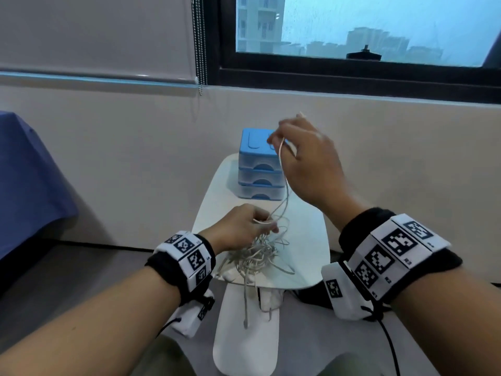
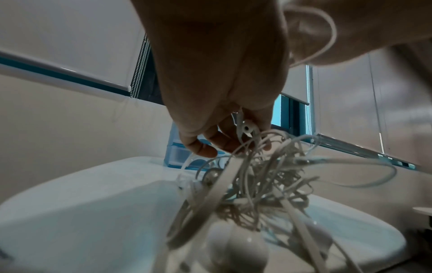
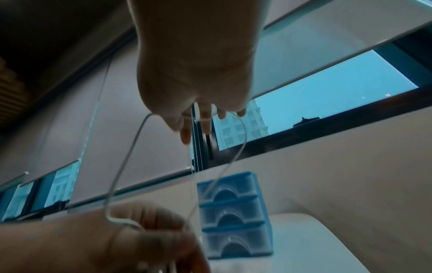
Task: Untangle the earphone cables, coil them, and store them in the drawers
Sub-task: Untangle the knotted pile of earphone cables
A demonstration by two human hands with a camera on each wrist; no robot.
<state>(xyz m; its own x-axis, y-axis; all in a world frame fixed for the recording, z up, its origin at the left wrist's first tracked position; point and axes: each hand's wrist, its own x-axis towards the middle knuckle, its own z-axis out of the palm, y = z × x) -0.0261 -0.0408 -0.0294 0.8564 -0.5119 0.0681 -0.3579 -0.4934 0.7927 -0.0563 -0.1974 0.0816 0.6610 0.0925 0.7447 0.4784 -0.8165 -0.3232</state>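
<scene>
Beige wall under a dark-framed window (image 1: 352, 36); a roller blind (image 1: 95, 36) covers the left pane. One small white table (image 1: 306, 240) stands just before the wall, with bare surface along its right side and between the cable pile and the drawers. One blue drawer unit (image 1: 257, 164), three drawers, all closed, sits at the table's far end. One tangle of white earphone cables (image 1: 254, 256) lies at the near edge, strands hanging over it. The left hand (image 1: 238, 229) holds the top of the tangle, fingers curled around several strands. The right hand (image 1: 306, 158), raised above, pinches one strand (image 1: 284, 183) between fingertips, drawn up from the tangle. A blue cloth (image 1: 29, 185) lies far left.
</scene>
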